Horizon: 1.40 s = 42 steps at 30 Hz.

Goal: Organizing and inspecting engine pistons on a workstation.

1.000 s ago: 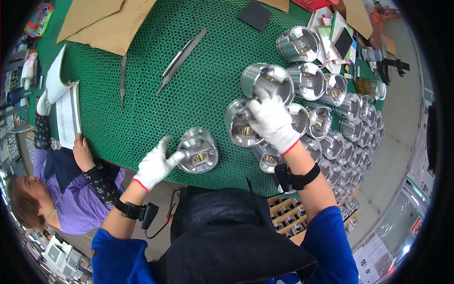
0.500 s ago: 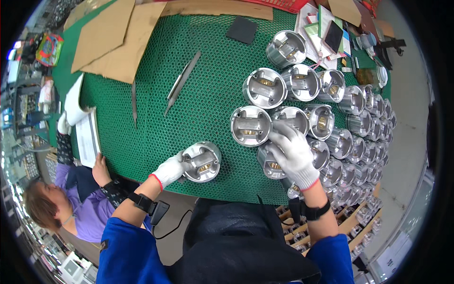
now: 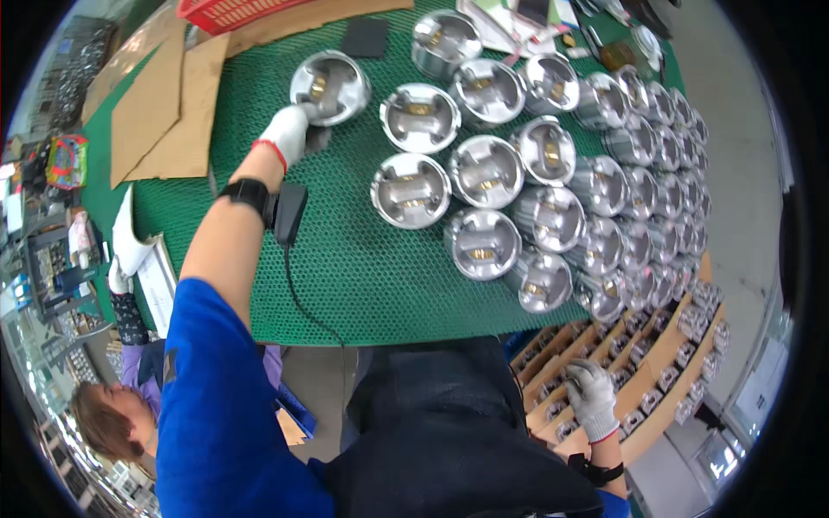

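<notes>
With my left arm stretched far forward, my gloved left hand [image 3: 287, 136] is closed on the near edge of a silver metal piston [image 3: 332, 90], its hollow side facing up. Brass-coloured bushings show inside it. Lower right, my gloved right hand [image 3: 592, 399] hangs past the table edge over a partitioned box [image 3: 635, 393] holding more pistons. Its fingers are loosely curved and apart, with nothing visible in them. Several more pistons stand in rows on the green mat [image 3: 345, 268]; the nearest to the held one is a piston [image 3: 420, 118] at its right.
Cardboard sheets [image 3: 147, 121] lie at the far left, beside a red basket [image 3: 237, 12]. A dark square pad [image 3: 364, 38] sits behind the held piston. Papers [image 3: 488, 30] and a jar [image 3: 617, 57] are at the back right. Another person [image 3: 112, 419] is at the left.
My left hand has carried the piston forward to the far side of the mat. My right hand has left the pistons on the table and moved down to the box. The view has shifted.
</notes>
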{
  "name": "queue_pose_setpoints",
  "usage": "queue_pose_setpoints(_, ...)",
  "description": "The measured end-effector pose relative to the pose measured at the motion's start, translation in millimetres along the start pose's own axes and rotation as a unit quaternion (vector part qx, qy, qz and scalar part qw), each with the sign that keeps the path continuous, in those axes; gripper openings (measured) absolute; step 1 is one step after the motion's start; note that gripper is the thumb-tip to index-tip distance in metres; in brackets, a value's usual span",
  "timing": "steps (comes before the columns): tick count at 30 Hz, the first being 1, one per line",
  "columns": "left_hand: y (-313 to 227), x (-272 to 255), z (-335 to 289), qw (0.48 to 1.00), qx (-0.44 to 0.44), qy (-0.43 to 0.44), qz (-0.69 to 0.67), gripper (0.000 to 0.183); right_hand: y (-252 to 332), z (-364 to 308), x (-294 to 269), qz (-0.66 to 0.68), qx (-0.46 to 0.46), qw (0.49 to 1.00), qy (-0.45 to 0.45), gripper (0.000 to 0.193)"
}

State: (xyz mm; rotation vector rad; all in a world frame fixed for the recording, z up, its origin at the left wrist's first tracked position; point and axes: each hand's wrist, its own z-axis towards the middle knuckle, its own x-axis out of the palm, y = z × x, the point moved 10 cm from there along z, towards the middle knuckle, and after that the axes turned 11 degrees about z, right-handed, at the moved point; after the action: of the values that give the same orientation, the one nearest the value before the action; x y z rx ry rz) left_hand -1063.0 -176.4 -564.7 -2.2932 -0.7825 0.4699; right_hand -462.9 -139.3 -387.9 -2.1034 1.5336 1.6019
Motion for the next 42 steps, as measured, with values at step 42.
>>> queue_pose_setpoints(42, 108.6, 795.3, -631.8, 0.301, 0.643, 0.443, 0.547, 0.031, -484.7, -491.2, 78.7, 0.241, 0.47, 0.749, -0.398, 0.043)
